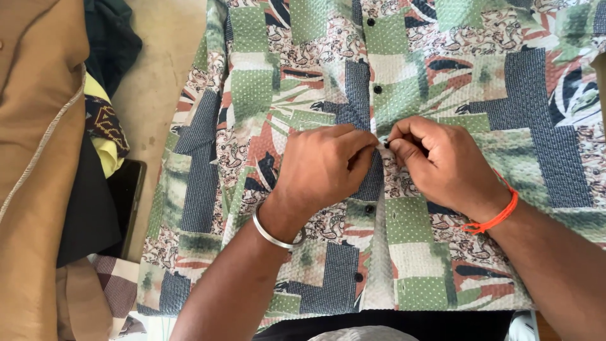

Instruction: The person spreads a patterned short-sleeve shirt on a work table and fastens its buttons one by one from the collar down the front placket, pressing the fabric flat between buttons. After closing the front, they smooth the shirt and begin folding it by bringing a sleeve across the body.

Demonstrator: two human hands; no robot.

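1. Shirt (404,82): patchwork print; green dotted blocks, navy speckled blocks, cream paisley, rust and black leaf shapes.
2. Shirt buttons (377,89): black.
3. Left wrist: silver bangle (273,235).
4. Right wrist: orange thread band (499,216).
5. Garment (35,126) at surface's left edge: tan, pale cord trim.
6. Beside it: yellow cloth (104,142), dark patterned piece (104,120).
7. Surface (154,69): beige.

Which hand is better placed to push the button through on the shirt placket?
Right, probably. The right hand already pinches the small black button at its fingertips, on the green patchwork-print shirt. The left hand only grips the placket edge beside it, steadying the fabric.
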